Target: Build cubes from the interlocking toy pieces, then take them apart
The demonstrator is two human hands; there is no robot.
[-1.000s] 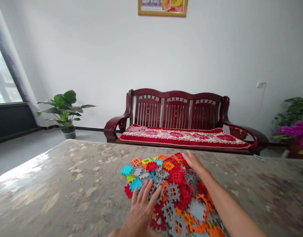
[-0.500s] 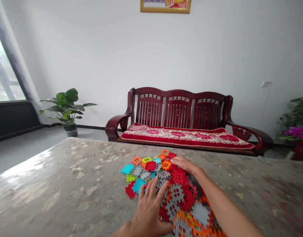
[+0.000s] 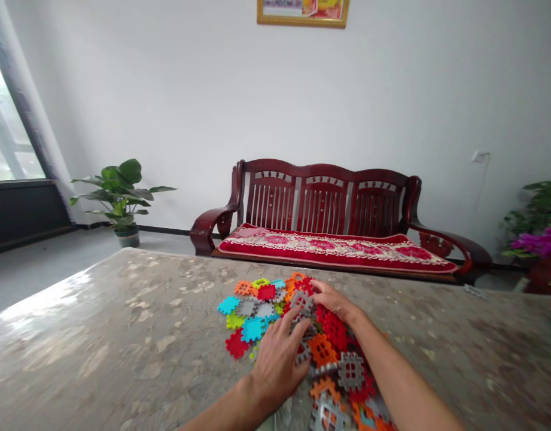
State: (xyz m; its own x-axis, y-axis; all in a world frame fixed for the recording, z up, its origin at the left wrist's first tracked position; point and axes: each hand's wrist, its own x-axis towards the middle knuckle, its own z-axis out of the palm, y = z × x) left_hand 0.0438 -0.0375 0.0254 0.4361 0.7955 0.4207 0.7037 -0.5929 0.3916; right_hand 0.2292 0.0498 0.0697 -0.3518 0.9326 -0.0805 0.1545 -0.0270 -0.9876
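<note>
Notched flat pieces [image 3: 333,330] lie heaped: red, grey, orange, blue.

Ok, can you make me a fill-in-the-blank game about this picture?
1. The left hand and right hand are among the notched pieces; the ____ one is nearer the wooden bench.
2. The potted plant on the left stands on the ____.
3. The flowers at the right edge are ____.

Missing words: right; floor; purple.
</note>
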